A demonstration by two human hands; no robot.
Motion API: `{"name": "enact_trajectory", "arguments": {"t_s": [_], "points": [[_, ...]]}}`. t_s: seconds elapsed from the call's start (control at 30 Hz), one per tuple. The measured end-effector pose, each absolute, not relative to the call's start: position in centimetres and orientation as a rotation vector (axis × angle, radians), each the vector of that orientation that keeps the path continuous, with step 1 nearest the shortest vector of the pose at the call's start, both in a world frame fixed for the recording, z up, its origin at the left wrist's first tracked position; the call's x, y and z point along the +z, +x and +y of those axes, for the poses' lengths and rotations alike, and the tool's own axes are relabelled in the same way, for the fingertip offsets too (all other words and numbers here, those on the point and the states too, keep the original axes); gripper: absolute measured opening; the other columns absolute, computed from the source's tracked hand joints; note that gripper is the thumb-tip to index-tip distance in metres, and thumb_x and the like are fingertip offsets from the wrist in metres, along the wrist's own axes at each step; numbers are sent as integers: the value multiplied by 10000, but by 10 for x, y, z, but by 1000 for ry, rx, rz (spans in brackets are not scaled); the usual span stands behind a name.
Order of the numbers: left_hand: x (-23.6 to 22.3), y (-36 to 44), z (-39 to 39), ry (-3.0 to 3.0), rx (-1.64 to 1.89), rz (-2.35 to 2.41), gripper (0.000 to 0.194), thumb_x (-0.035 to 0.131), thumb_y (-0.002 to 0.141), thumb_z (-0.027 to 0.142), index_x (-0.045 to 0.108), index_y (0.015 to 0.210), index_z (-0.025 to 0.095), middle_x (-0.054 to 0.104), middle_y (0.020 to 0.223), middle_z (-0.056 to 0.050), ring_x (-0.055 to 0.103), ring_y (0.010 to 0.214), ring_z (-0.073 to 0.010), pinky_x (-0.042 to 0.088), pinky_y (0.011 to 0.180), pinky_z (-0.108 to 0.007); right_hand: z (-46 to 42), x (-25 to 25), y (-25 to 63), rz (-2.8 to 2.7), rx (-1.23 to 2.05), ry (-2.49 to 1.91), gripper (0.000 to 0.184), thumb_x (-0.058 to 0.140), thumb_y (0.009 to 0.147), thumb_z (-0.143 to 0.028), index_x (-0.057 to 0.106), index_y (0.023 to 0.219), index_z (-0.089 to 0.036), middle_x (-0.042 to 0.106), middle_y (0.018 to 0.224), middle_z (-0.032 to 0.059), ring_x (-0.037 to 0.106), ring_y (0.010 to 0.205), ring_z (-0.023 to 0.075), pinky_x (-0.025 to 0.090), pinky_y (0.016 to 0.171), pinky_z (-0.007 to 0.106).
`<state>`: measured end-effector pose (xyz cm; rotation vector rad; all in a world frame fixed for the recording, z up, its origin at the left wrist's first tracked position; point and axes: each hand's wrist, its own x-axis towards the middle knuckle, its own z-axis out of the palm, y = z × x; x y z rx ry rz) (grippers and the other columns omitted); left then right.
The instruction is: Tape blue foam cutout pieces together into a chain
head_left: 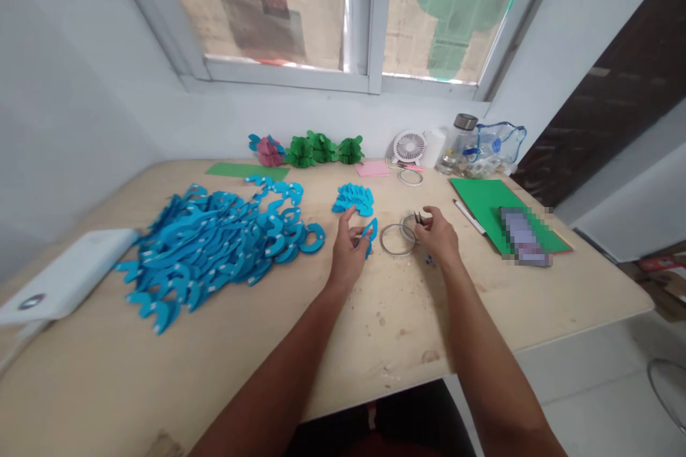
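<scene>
My left hand (348,250) pinches a blue curved paper piece (369,235) between thumb and fingers, just above the tabletop. In my right hand (439,234) is a small dark two-pronged tool (419,218), its tips pointing up and away; the fingers hide the rest of it. Between my hands lies a thin pale ring (396,254), overlapping a second one. Beyond the left hand sits a small stack of blue folded pieces (354,198). A large heap of blue C-shaped pieces (214,243) with white marks spreads to the left.
Green paper flowers (321,148) and a pink one stand along the wall. Farther right are a small white fan (409,148) and a glass bottle (459,143). A blurred phone (522,235) lies on green sheets (482,203). A white device (69,275) rests at the left.
</scene>
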<state>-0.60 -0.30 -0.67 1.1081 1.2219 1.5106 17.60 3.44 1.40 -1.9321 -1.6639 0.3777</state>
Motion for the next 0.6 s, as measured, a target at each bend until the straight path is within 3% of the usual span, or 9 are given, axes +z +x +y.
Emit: {"name": "enact_trajectory", "arguments": {"t_s": [0.13, 0.27, 0.47, 0.6], "points": [[-6, -5, -4, 1194, 1450, 1207, 534, 583, 704, 248, 481, 1227, 215, 592, 602, 41, 435, 401, -62, 368, 424, -179, 35, 12, 169, -1465, 861, -1473, 488, 571, 688, -332, 491, 1145, -181, 646, 829, 34, 600, 705, 155, 452, 632, 272], [-4, -4, -4, 1204, 1395, 1153, 362, 614, 673, 272, 614, 1018, 164, 596, 560, 23, 439, 396, -70, 358, 412, -193, 30, 13, 158, -1330, 1299, -1214, 496, 608, 651, -343, 505, 1110, -187, 641, 772, 16, 597, 659, 138, 439, 549, 229], [5, -7, -7, 1112, 1373, 1030, 363, 576, 719, 452, 656, 865, 130, 595, 499, -11, 461, 375, -91, 360, 402, -218, 23, 18, 147, -1340, 1425, -1153, 477, 631, 636, -304, 512, 1084, -190, 650, 752, 9, 580, 604, 121, 415, 501, 209], [7, -9, -7, 1113, 1363, 1060, 334, 596, 700, 442, 663, 790, 128, 598, 475, -19, 462, 355, -95, 361, 386, -221, 20, 18, 143, -1415, 1394, -1116, 491, 639, 625, -271, 510, 1090, -182, 631, 741, -7, 572, 607, 113, 417, 515, 210]]}}
